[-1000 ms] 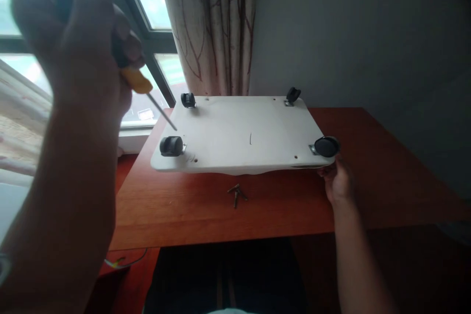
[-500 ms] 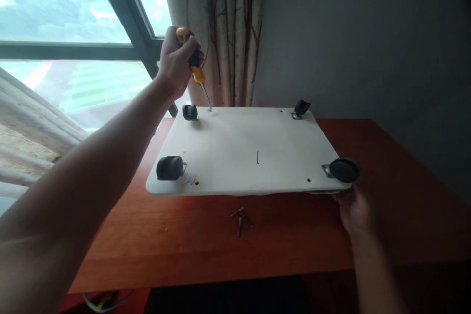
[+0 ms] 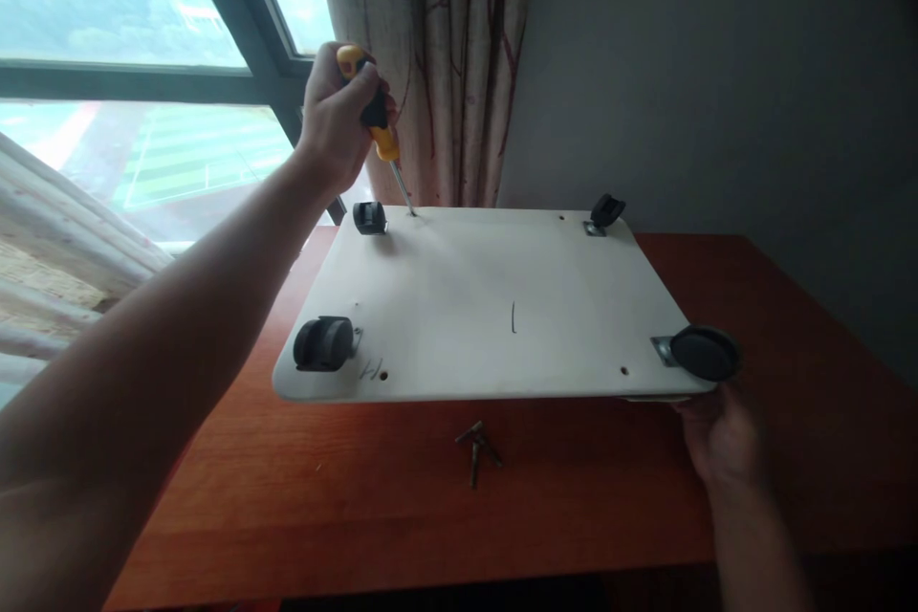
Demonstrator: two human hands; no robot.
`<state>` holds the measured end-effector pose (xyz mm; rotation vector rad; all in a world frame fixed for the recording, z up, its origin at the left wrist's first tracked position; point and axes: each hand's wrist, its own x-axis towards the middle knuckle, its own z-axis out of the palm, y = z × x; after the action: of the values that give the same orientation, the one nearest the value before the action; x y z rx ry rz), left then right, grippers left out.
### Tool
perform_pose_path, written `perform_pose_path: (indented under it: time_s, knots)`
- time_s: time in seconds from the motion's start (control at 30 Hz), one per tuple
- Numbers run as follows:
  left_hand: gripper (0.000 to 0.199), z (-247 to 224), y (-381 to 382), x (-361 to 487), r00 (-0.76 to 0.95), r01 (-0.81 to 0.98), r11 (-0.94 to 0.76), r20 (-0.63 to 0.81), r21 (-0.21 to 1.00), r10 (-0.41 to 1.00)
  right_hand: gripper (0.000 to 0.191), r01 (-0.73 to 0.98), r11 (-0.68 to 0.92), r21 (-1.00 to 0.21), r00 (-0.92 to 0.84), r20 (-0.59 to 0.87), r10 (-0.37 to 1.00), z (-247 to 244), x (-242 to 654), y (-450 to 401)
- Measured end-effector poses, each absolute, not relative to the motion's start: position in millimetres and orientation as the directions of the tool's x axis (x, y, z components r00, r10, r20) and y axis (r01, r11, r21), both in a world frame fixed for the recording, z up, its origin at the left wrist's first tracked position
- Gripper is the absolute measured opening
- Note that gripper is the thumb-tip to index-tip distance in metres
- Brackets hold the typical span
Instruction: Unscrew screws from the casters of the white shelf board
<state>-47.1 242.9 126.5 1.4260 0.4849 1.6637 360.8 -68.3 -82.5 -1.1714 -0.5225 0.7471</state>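
My left hand [image 3: 340, 120] is closed round the yellow-and-black handle of a screwdriver [image 3: 377, 115]. Its metal shaft slants down, and the tip meets a hole near the far left of a white board [image 3: 459, 296]. The board has black caster wheels at its corners: one far left [image 3: 369, 218], one near left [image 3: 324, 342], one far right [image 3: 607, 209] and one near right [image 3: 703, 352]. At the near right corner my right hand [image 3: 721, 435] grips the board's edge from below, its fingers partly hidden underneath. Several loose screws [image 3: 476, 448] lie in front of the board.
A reddish-brown wooden table [image 3: 373, 488] carries the board. Behind stands a patterned curtain [image 3: 445, 67] beside a grey wall [image 3: 703, 67]. A window [image 3: 107, 10] with a dark frame is on the left, with another curtain [image 3: 64, 239] below it.
My view has shifted slightly, so the board and screws appear larger and lower. The screwdriver tip stays at the same hole, and both hands keep their grips.
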Motion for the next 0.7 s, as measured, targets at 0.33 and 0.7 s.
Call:
perform_pose_path:
  time_s: [0.33,0.7]
  knots:
    - [0.015,134.8,230.9,-42.5,0.031,-0.325,-0.588,0.63,0.741,0.776,0.03,-0.25,0.178,-0.952,0.673,-0.039,0.739,-84.3,362.2,-68.5]
    - [0.015,132.3,228.6,-43.3,0.033,-0.279,-0.594,0.625,0.755,0.78,0.029,-0.262,0.176,-0.949,0.682,-0.053,0.729,-80.3,359.6,-68.0]
